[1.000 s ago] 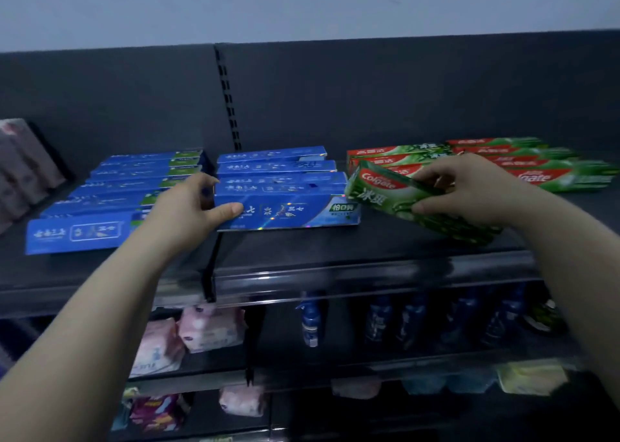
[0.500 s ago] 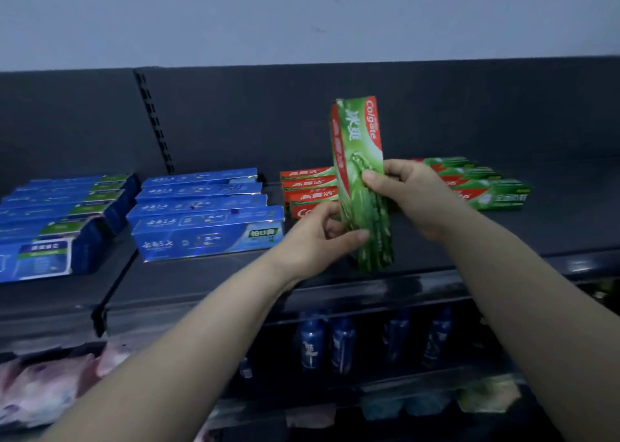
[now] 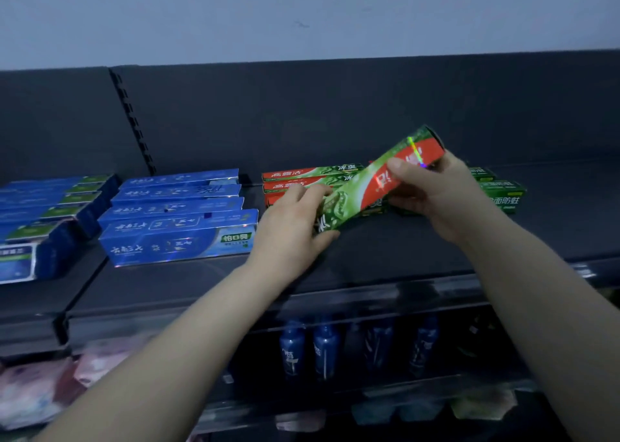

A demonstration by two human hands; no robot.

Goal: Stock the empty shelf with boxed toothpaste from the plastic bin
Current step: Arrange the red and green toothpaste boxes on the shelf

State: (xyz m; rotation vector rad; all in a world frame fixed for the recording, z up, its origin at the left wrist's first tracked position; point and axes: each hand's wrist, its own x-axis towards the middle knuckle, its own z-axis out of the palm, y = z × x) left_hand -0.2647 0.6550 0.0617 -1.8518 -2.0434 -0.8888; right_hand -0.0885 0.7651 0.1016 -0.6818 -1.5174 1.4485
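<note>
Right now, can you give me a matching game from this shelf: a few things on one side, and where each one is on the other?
Things:
1 green-and-red box
2 blue boxes
3 blue bottles

Places:
A upright, under the top shelf
B lying flat on the top shelf
C tilted, gripped by the left hand and right hand

Pairs: 1-C, 2-B, 3-A

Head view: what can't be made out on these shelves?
- Bin: not in the head view at all.
- Red-green stack: right part hidden behind the left hand and the held box.
- Green stack: mostly hidden by the right hand.
- Far-left blue boxes: cut off by the left edge.
- Bottles below: labels too dark and blurred to read.
</note>
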